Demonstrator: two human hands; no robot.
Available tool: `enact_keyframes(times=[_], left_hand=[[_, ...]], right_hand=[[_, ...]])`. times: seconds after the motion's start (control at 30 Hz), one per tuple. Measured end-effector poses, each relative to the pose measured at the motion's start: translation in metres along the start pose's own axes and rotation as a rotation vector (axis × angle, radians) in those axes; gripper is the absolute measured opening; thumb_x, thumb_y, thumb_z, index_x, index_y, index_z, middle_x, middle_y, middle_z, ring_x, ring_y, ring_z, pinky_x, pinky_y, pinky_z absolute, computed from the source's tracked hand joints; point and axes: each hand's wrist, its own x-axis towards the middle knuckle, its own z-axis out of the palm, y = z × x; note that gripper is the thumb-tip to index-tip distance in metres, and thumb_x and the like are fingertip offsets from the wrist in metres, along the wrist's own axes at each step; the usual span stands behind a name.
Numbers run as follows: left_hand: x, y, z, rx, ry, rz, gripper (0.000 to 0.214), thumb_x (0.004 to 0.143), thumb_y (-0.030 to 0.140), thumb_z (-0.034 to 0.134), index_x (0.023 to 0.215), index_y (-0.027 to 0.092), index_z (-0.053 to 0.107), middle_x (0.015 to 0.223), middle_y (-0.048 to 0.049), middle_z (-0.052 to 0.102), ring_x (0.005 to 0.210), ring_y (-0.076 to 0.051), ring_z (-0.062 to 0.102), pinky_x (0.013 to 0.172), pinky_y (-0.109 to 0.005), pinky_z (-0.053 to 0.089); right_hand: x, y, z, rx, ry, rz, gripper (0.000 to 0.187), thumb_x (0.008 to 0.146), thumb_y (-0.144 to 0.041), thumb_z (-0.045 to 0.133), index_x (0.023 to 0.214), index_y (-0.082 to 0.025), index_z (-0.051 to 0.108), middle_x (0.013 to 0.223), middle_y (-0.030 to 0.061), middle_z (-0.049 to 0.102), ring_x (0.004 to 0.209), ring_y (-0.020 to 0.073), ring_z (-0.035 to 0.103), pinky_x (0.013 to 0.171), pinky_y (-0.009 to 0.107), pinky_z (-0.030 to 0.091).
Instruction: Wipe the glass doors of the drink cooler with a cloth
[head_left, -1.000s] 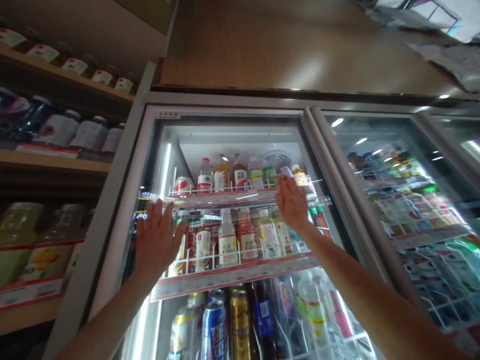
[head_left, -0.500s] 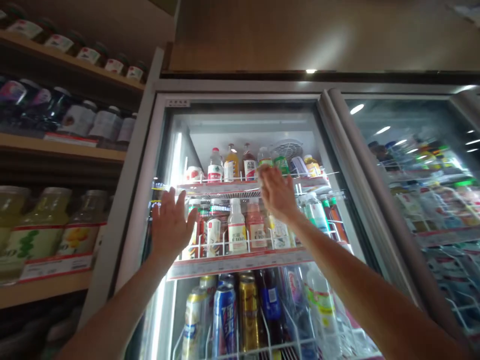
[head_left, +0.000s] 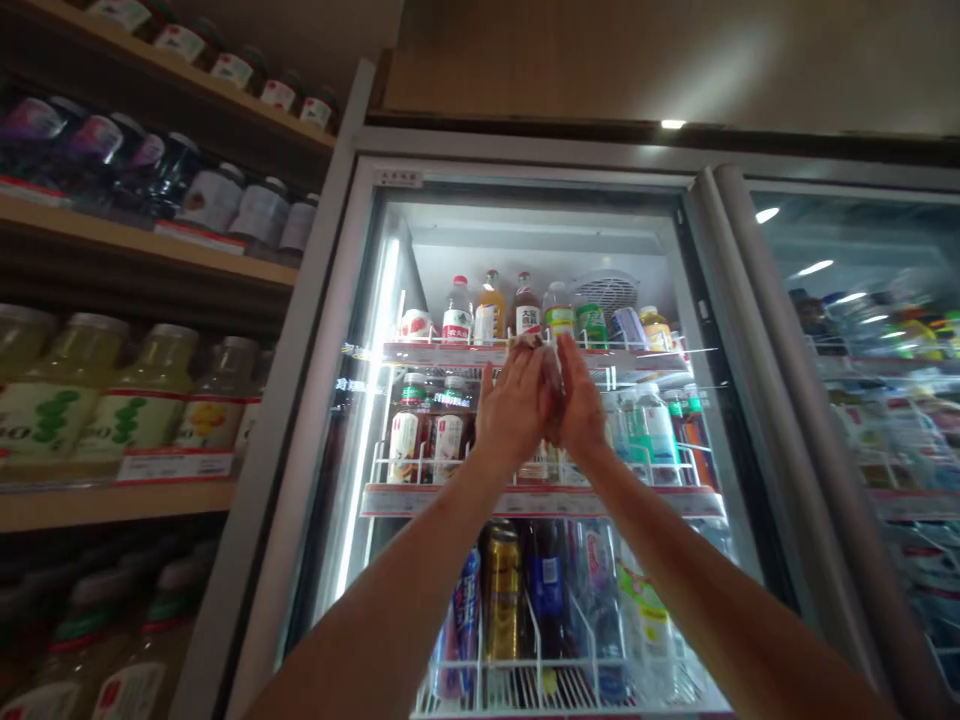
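My left hand (head_left: 512, 405) and my right hand (head_left: 581, 405) meet in front of a drinks fridge's glass door (head_left: 352, 420). Pressed between them is a crumpled, pale brownish cloth (head_left: 553, 375), mostly hidden by fingers and palms. Its exact kind is hard to make out. The left fingers stretch upward and lie close together over it; those of the right hand curve along its other side. Behind the glass, beyond my fingertips, stand a dark bottle with a white label (head_left: 527, 315) and a green-labelled bottle (head_left: 559, 315). My hands cover part of the middle shelf.
Bottles line the fridge's upper shelf (head_left: 450, 354) and middle shelf (head_left: 442, 498); cans, such as a gold can (head_left: 504, 580), stand below. A vertical door frame (head_left: 765, 380) separates a second fridge at right. Wooden shelves (head_left: 135, 508) with jars and bottles run along the left.
My left hand has moved right, from open beside the shelves to meet my right hand around the cloth. The view has shifted, so the fridge appears slightly farther right and higher.
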Motion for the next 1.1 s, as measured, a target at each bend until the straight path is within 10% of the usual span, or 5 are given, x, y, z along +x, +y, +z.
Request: enact_keyframes(times=[0.13, 0.4, 0.73, 0.97, 1.1], left_hand=[[0.001, 0.0, 0.001, 0.202, -0.047, 0.031, 0.038, 0.086, 0.031, 0.046, 0.119, 0.013, 0.053, 0.139, -0.0171, 0.046, 0.133, -0.029, 0.037, 0.112, -0.059, 0.021], [0.006, -0.108, -0.079, 0.431, 0.026, -0.349, 0.044, 0.086, 0.017, 0.036, 0.129, 0.01, 0.043, 0.142, -0.016, 0.043, 0.135, -0.031, 0.032, 0.109, -0.062, 0.018], [-0.002, 0.059, 0.05, 0.273, -0.11, 0.066, 0.048, 0.091, 0.038, 0.036, 0.136, 0.019, 0.04, 0.15, -0.008, 0.033, 0.141, -0.023, 0.021, 0.113, -0.048, 0.025], [-0.014, -0.057, -0.041, 0.456, 0.086, -0.524, 0.048, 0.09, 0.03, 0.034, 0.135, 0.013, 0.042, 0.147, -0.0145, 0.036, 0.138, -0.028, 0.029, 0.11, -0.05, 0.028], [-0.005, -0.034, -0.021, 0.47, 0.093, -0.505, 0.052, 0.091, 0.037, 0.036, 0.136, 0.012, 0.04, 0.149, -0.0168, 0.031, 0.139, -0.032, 0.023, 0.108, -0.055, 0.028]], right_hand=[[-0.015, 0.054, -0.042, -0.169, 0.027, 0.069, 0.053, 0.095, -0.033, 0.017, 0.144, -0.017, 0.03, 0.148, 0.0105, 0.037, 0.138, 0.0205, 0.03, 0.108, 0.046, 0.03], [-0.029, 0.12, -0.081, -0.435, 0.016, 0.126, 0.057, 0.093, -0.04, 0.021, 0.137, -0.01, 0.042, 0.147, 0.0171, 0.036, 0.138, 0.0297, 0.03, 0.106, 0.054, 0.03], [-0.034, 0.132, -0.093, -0.407, -0.085, 0.005, 0.055, 0.094, -0.04, 0.022, 0.138, -0.012, 0.041, 0.147, 0.0148, 0.037, 0.139, 0.028, 0.027, 0.109, 0.051, 0.024], [-0.042, 0.15, -0.105, -0.377, -0.092, -0.012, 0.054, 0.094, -0.039, 0.025, 0.142, -0.016, 0.035, 0.149, 0.0135, 0.033, 0.138, 0.0308, 0.028, 0.108, 0.057, 0.024], [-0.043, 0.147, -0.105, -0.346, -0.1, -0.018, 0.052, 0.094, -0.04, 0.027, 0.142, -0.02, 0.034, 0.149, 0.013, 0.034, 0.137, 0.032, 0.03, 0.105, 0.061, 0.026]])
